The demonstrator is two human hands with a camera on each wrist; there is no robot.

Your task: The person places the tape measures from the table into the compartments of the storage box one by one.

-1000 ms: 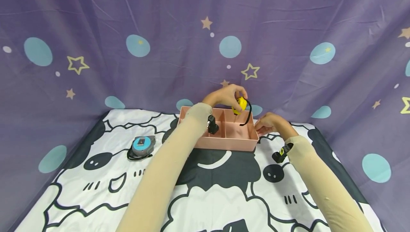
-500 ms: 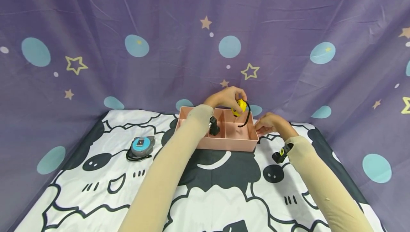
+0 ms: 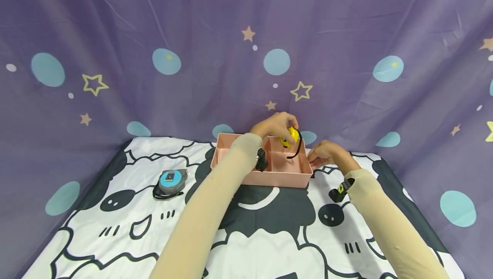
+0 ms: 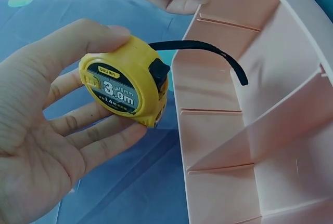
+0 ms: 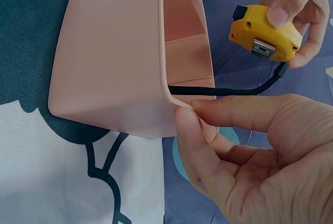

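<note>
My left hand (image 3: 276, 124) holds a yellow tape measure (image 4: 122, 78) between thumb and fingers, its label reading 3.0m. Its black wrist strap (image 4: 208, 47) dangles over the right-hand section of a pink divided box (image 3: 277, 179). The tape measure itself is at the box's far rim, apart from the floor of the box. At the box's right end, my right hand (image 5: 265, 151) pinches the rim at a corner between thumb and fingers. Part of the box is hidden behind my left forearm in the head view.
A grey and blue tape measure (image 3: 170, 181) with a black strap lies on the tablecloth (image 3: 269, 249) to the left. A purple curtain (image 3: 215, 56) hangs right behind the box. Dividers (image 4: 270, 120) split the box inside.
The left hand has lowered the yellow tape measure slightly toward the box. The right hand keeps its place on the rim. The head view has tilted up a little.
</note>
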